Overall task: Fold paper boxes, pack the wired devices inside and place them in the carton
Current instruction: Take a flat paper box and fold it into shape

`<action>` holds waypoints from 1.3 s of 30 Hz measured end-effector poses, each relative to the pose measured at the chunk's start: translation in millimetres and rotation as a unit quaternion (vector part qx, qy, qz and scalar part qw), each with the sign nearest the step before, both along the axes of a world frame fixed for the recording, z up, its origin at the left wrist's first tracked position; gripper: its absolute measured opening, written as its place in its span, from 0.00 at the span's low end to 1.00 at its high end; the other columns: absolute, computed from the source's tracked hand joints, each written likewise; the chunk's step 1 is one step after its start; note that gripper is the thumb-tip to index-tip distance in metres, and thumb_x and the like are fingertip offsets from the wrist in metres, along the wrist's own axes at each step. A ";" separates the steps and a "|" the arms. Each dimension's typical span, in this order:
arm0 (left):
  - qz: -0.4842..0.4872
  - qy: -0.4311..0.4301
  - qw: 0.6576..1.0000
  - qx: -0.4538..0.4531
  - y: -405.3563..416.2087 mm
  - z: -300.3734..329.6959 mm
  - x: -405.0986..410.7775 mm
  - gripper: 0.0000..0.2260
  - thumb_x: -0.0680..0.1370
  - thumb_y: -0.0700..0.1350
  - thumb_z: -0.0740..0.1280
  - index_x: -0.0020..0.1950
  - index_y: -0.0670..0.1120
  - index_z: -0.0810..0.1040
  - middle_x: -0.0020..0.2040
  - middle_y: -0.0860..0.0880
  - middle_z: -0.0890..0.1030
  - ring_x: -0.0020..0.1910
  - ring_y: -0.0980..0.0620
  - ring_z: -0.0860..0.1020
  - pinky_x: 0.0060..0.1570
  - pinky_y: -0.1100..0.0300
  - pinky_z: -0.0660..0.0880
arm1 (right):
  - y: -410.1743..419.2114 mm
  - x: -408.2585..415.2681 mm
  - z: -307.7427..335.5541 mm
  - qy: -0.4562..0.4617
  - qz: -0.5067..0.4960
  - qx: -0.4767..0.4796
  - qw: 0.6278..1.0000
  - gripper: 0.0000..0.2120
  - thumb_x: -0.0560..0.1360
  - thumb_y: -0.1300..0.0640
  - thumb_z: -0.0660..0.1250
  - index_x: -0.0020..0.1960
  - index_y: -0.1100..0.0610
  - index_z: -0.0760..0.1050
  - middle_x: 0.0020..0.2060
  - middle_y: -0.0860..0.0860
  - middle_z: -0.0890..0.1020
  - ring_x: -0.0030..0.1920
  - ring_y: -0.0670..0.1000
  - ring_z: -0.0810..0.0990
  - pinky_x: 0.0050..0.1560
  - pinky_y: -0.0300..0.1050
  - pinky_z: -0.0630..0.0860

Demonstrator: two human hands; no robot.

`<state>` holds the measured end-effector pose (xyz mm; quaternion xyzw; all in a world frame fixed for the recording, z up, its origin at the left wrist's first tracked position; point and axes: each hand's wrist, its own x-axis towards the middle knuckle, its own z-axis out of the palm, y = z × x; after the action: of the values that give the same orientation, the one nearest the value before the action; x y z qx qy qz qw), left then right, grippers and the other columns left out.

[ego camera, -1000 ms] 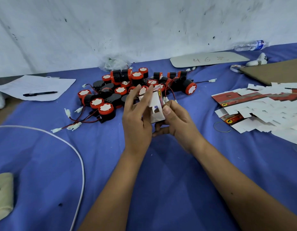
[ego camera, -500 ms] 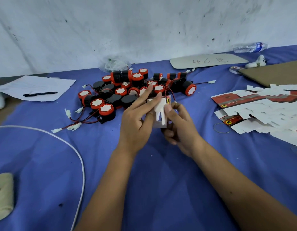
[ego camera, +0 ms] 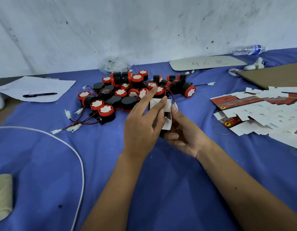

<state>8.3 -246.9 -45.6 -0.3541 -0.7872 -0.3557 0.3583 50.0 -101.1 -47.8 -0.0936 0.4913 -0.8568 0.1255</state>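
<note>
A small white paper box (ego camera: 167, 120), partly folded with its top open, sits between my hands above the blue cloth. My right hand (ego camera: 182, 132) cradles it from below and the right side, fingers curled round it. My left hand (ego camera: 142, 125) touches the box's upper flap with straight fingers, the index finger pointing up toward the pile. Behind the box lies a heap of black and red wired devices (ego camera: 127, 94) with red-black leads and white plugs. Flat red and white box blanks (ego camera: 261, 110) are piled at the right.
A brown carton flap (ego camera: 274, 75) lies at the far right. A white cable (ego camera: 74, 154) curves across the left. Paper with a pen (ego camera: 39, 95) lies far left, a grey card (ego camera: 207, 63) and water bottle (ego camera: 249, 50) by the wall, a rubber band (ego camera: 221, 130) near the blanks.
The box has gone from a flat blank to an opened tube shape. My right hand has shifted under it, and my left hand's fingers have moved onto its top flap.
</note>
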 end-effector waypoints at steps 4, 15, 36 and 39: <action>-0.006 -0.014 1.000 0.003 4.4 -0.2 1.5 0.15 0.85 0.45 0.61 0.66 0.43 0.82 0.72 0.47 0.77 0.68 0.48 0.78 0.60 0.49 0.78 | 2.3 -1.4 -2.0 -0.012 -0.021 -0.017 1.000 0.23 0.69 0.34 0.73 0.54 0.50 0.83 0.40 0.49 0.77 0.26 0.42 0.65 0.18 0.32 0.62; -0.092 -0.019 0.995 -0.042 0.7 0.0 -2.3 0.29 0.84 0.62 0.55 0.71 0.42 0.78 0.77 0.47 0.71 0.73 0.45 0.71 0.68 0.50 0.71 | 9.0 2.5 1.8 -0.026 0.001 -0.065 0.998 0.27 0.63 0.28 0.74 0.50 0.48 0.85 0.33 0.45 0.77 0.24 0.41 0.70 0.20 0.30 0.63; -0.127 -0.095 0.987 0.032 7.5 -4.6 1.3 0.18 0.78 0.42 0.69 0.68 0.41 0.79 0.77 0.48 0.71 0.76 0.48 0.69 0.70 0.46 0.71 | 9.8 -7.5 -5.9 0.012 -0.076 0.016 0.997 0.24 0.72 0.41 0.74 0.59 0.57 0.78 0.40 0.50 0.78 0.25 0.42 0.65 0.19 0.32 0.60; -0.166 -0.142 0.976 0.023 3.2 -1.2 2.2 0.37 0.75 0.41 0.75 0.81 0.42 0.63 0.81 0.51 0.63 0.81 0.52 0.61 0.77 0.52 0.65 | 11.5 -7.9 -4.7 0.003 -0.110 0.011 0.994 0.18 0.77 0.47 0.70 0.58 0.60 0.78 0.36 0.50 0.77 0.23 0.42 0.63 0.17 0.33 0.60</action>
<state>10.5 -243.7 -46.9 -0.4173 -0.7519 -0.4750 0.1869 42.1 -89.6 -52.4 -0.0403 0.5085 -0.8596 0.0304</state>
